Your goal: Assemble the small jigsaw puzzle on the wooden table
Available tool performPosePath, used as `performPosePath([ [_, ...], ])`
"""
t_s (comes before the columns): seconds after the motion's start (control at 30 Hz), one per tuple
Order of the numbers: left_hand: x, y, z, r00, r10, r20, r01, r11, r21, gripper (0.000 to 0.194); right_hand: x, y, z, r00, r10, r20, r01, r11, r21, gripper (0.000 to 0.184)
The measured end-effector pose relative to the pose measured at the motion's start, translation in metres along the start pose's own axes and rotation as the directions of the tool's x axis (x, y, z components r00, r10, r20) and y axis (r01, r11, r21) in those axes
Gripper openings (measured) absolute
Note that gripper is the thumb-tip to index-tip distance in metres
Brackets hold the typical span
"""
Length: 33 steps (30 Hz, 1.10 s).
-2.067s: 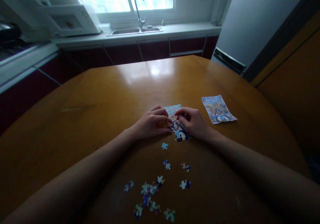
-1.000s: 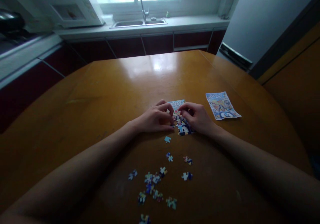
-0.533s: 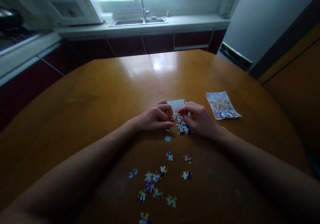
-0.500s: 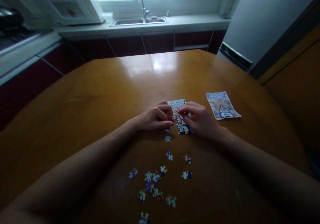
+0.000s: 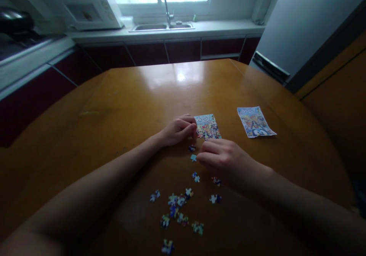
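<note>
A partly assembled jigsaw puzzle [image 5: 208, 126] lies on the table, with a pale blue top and a busy, many-coloured middle. My left hand [image 5: 180, 129] rests at its left edge, fingers curled and thumb against them; whatever they may hold is hidden. Closer to me, my right hand [image 5: 224, 157] covers the puzzle's lower edge, its fingers pressed together and pointing left; I cannot make out anything in them. Just left of those fingertips lies a light blue puzzle piece [image 5: 193, 157]. A dark puzzle piece [image 5: 191, 148] sits between the two hands.
Several loose puzzle pieces [image 5: 174, 210] are scattered on the near part of the wooden table [image 5: 137, 96]. A creased picture sheet [image 5: 255, 122] lies to the right. Beyond the table are a counter with a sink [image 5: 151, 27], a microwave [image 5: 88, 12] and a fridge [image 5: 297, 27].
My right hand has moved off the puzzle towards me, down to the light blue piece. My left hand has shifted slightly and stays at the puzzle's left edge. The view has tilted slightly.
</note>
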<state>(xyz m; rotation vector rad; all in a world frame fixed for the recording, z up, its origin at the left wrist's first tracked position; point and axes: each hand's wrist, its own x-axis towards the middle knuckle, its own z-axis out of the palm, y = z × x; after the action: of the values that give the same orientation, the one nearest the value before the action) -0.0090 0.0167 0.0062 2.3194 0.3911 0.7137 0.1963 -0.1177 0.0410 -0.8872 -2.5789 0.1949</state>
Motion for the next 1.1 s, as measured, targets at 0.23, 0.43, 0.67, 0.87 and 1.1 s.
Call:
performPosePath([
  [0.23,-0.001,-0.001,0.001,1.0,0.004,0.013,-0.004,1.0,0.009,0.057,-0.002,0.001,-0.01,0.983,0.094,0.155,-0.097,0.995,0.012,0.01],
  [0.43,-0.001,-0.001,0.001,0.999,-0.009,0.034,0.009,1.0,-0.003,0.058,-0.017,-0.004,-0.031,0.838,0.383,0.388,-0.39,0.919,-0.064,0.014],
  [0.67,-0.002,-0.002,0.002,0.999,-0.03,0.033,0.031,0.998,-0.046,0.055,-0.017,-0.033,-0.021,0.754,0.455,0.474,-0.47,0.877,-0.095,0.004],
  [0.87,-0.002,-0.002,0.001,1.0,-0.028,-0.004,0.028,0.999,-0.047,0.061,-0.013,-0.035,-0.01,0.734,0.486,0.475,-0.497,0.861,-0.113,0.007],
  [1.1,-0.002,-0.002,0.002,0.998,-0.011,-0.06,0.012,1.0,0.02,0.059,-0.022,-0.036,-0.003,0.791,0.438,0.427,-0.465,0.884,-0.044,0.013],
])
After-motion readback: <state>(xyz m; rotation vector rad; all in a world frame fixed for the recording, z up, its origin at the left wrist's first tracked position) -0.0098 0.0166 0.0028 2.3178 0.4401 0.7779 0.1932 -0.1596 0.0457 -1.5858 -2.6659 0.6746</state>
